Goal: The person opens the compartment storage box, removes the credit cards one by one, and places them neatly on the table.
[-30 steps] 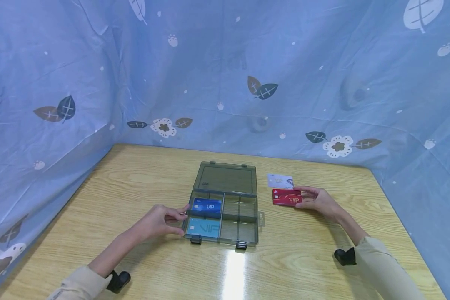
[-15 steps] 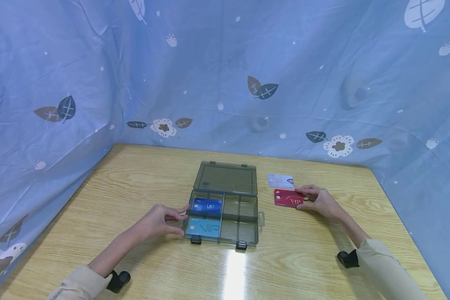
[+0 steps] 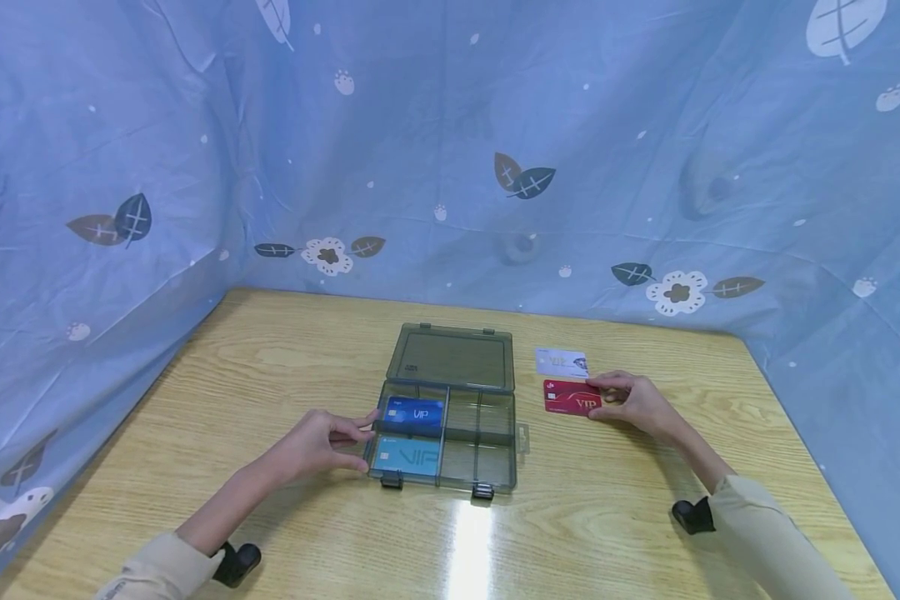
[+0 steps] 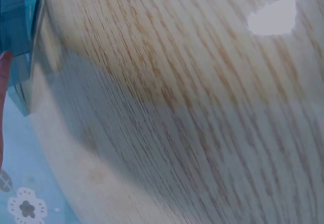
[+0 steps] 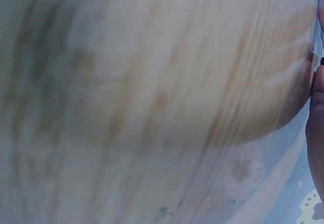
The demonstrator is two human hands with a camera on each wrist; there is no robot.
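Observation:
In the head view, my right hand pinches a red VIP card at its right end, thumb at the near edge and fingers at the far edge. A silver-white VIP card lies just beyond it. My left hand touches the left side of a smoky plastic divider box, its fingers and thumb spread along that side. Inside the left compartments lie a blue VIP card, farther away, and a teal VIP card, nearer. The left wrist view catches one finger beside the box.
The box's hinged lid lies folded back away from me. Two latches face the near side, and a hanging tab sticks out right. A patterned blue cloth bounds the wooden table at the back and sides.
The red card shifted slightly right, then back left, with my right hand still pinching it. My left hand, the box and the other cards have stayed in place.

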